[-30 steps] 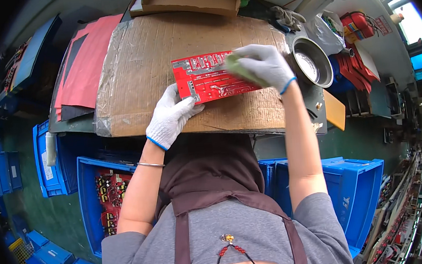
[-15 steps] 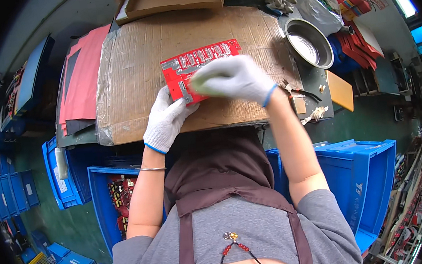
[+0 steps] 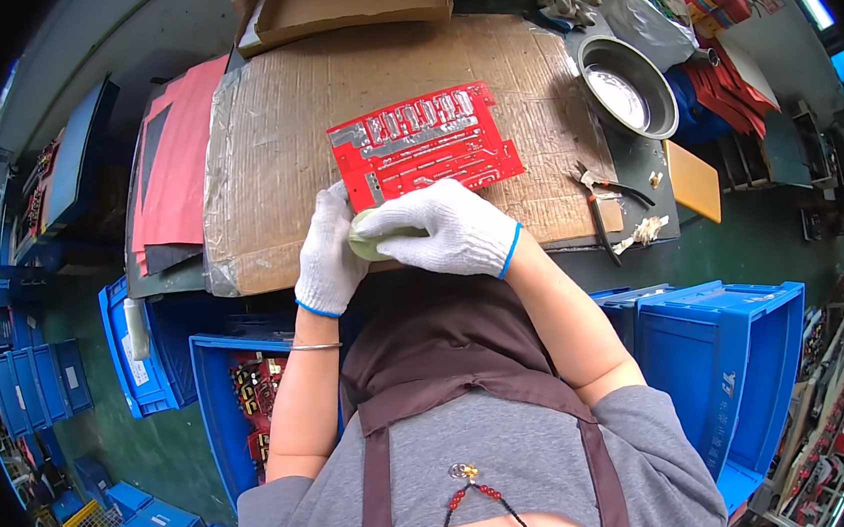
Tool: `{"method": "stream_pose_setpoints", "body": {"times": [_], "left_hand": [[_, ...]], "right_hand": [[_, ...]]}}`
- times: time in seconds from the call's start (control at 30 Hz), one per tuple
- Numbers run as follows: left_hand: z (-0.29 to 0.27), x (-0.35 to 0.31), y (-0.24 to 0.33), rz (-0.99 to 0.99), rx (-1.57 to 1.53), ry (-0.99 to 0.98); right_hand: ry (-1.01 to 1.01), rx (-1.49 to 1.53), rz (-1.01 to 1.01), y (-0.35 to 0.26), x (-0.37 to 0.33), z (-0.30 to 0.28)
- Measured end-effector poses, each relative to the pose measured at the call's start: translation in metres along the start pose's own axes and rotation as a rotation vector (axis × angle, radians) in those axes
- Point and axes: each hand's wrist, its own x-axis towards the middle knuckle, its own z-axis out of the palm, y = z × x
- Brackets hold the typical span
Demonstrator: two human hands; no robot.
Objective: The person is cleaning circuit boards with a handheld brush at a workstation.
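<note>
Cardboard-covered bench [image 3: 263, 167] amid blue crates [image 3: 722, 368]. Red circuit board [image 3: 422, 145] flat on the cardboard. Right hand [image 3: 444, 229] clenched around a pale green pad [image 3: 368, 238] at the board's near edge; left hand [image 3: 328, 252] alongside, fingers curled, touching that pad.

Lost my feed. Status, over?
Left hand steadies red circuit board. Right hand grips green pad at board's near edge. Pliers lie clear, right.

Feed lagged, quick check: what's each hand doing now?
Left hand: resting on the red circuit board's near corner.
Right hand: closed on a pale green sponge.
</note>
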Motion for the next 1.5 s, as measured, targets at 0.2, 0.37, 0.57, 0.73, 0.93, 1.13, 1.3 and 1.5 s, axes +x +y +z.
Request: {"method": "stream_pose_setpoints", "body": {"times": [0.2,0.37,0.57,0.73,0.93,1.13,1.3,1.5], "left_hand": [[-0.004,0.005,-0.008,0.007,0.032,0.072],[-0.001,0.003,-0.008,0.000,0.076,0.104],[-0.005,0.004,-0.017,0.045,0.178,0.168],[-0.004,0.000,-0.014,0.083,0.374,0.141],[-0.009,0.000,-0.018,0.103,0.427,0.162],[-0.008,-0.002,-0.015,0.145,0.437,0.133],[-0.003,-0.003,-0.016,0.077,0.373,0.162],[-0.008,-0.001,-0.015,0.065,0.378,0.144]], "right_hand": [[0.362,0.099,0.267,0.033,-0.055,-0.099],[0.205,0.024,0.033,0.016,0.007,-0.042],[0.222,-0.067,0.058,0.043,0.014,-0.071],[0.282,0.165,0.257,0.033,-0.010,-0.094],[0.094,0.042,-0.045,0.020,0.030,-0.044],[0.301,0.078,0.248,0.034,-0.026,-0.102],[0.092,-0.145,-0.119,0.007,0.026,-0.022],[0.353,0.020,0.120,0.047,-0.027,-0.100]]}}
